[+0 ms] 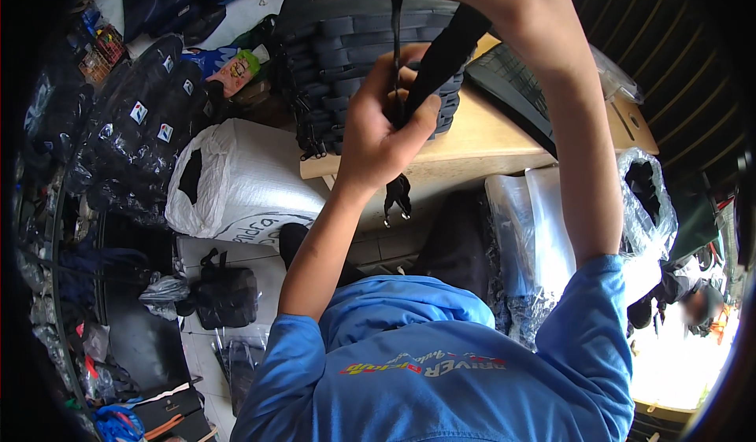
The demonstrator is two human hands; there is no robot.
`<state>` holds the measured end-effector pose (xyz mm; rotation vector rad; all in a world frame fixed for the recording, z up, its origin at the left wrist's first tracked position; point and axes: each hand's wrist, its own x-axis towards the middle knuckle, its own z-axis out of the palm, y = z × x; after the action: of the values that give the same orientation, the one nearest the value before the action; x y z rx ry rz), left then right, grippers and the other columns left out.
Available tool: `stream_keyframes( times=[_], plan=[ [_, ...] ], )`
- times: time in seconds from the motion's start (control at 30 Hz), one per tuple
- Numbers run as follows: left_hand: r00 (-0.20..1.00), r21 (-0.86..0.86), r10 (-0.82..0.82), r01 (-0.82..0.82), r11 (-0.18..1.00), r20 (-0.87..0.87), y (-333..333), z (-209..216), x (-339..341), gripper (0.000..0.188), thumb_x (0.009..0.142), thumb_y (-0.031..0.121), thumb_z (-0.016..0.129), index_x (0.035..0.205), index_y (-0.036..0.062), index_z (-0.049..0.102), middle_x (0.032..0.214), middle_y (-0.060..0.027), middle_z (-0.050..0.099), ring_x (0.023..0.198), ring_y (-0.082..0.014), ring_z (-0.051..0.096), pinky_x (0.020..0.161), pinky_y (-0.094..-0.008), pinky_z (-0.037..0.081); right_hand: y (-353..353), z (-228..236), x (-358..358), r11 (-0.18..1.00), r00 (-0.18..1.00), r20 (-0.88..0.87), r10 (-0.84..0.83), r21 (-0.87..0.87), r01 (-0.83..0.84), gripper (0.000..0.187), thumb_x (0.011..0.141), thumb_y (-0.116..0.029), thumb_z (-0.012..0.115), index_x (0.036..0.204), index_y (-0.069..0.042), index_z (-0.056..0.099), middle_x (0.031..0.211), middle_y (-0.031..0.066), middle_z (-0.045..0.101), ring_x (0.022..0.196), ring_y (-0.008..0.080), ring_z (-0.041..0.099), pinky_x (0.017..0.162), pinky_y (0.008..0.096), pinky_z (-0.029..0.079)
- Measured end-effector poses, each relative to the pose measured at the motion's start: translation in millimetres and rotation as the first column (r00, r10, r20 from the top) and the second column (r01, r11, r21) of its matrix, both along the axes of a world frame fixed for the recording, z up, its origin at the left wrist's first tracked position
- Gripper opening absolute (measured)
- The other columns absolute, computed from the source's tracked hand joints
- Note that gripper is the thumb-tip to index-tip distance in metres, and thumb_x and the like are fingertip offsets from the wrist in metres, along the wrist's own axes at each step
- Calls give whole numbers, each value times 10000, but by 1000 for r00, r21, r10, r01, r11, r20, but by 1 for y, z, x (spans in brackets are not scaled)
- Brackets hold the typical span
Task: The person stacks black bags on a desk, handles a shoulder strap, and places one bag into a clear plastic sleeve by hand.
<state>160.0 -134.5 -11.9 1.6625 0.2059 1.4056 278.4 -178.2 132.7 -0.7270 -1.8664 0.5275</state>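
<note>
Closest in, a blue shirt (472, 395) fills the bottom, and both bare forearms reach up from its short sleeves. The left hand (386, 131) is closed round a black strap (449, 52), pinching it between thumb and fingers; a loose end with shiny metal bits dangles just below. The strap slants up and to the right to the raised right hand (516, 1), whose fingers are cut off by the upper edge, so I cannot tell how tightly they grip. Beneath the hands, a pile of folded black straps (339, 56) sits on a light wooden table (488, 131). Left of the table lies a white sack (272, 178), its mouth open, and a small black bag (228, 296) rests on the tiled floor (272, 265). Farther left, dark plastic-wrapped packs (150, 139) are heaped together.
</note>
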Motion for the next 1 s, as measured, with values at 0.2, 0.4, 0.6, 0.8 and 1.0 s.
stream_keyframes(
  times=[0.2, 0.4, 0.6, 0.8, 1.0],
  plan=[
    [995, -28, -57, 54, 998, -83, 7, -17, -12, 437, 772, -7, 529, 1202, 14, 454, 721, 42, 444, 589, -11, 402, 527, -161, 323, 19, -3, 24, 996, 997, -69, 28, 83, -22, 324, 814, -135, 547, 1100, 19, 548, 929, 70, 615, 841, 123, 584, 738, 234, 461],
    [996, 2, 71, -72, 997, 47, 13, -15, -37, 523, 694, -34, 503, 1213, 0, 455, 801, 7, 480, 627, -26, 425, 545, -160, 328, 8, -26, 81, 965, 909, -329, 254, 142, -219, 257, 819, -94, 471, 1027, 22, 566, 886, 130, 644, 808, 196, 633, 720, 304, 504],
    [973, -8, 56, -56, 998, 224, 15, 16, -47, 513, 689, -2, 481, 1201, -32, 454, 791, -39, 509, 594, -46, 421, 480, -179, 338, -12, -142, 107, 987, 878, -467, -107, -160, 35, 309, 706, -135, 632, 974, -1, 555, 1063, 78, 519, 1018, 152, 477, 863, 245, 373],
    [985, 145, 130, -146, 979, 114, 21, 28, -39, 476, 693, -2, 446, 1167, -21, 491, 831, -30, 546, 619, -42, 442, 566, -159, 347, -26, -235, 55, 878, 755, -656, -10, -367, -307, 222, 725, 13, 596, 941, -21, 559, 988, 51, 541, 949, 157, 519, 838, 272, 401],
    [988, 135, 94, -110, 985, 121, 19, 30, -30, 414, 722, -29, 428, 1130, -64, 483, 830, -92, 551, 697, -135, 580, 631, -233, 473, -20, -263, 18, 832, 782, -619, -67, -467, -298, 248, 749, 59, 588, 984, -13, 557, 1032, 41, 528, 978, 138, 499, 844, 277, 414]
  ],
)
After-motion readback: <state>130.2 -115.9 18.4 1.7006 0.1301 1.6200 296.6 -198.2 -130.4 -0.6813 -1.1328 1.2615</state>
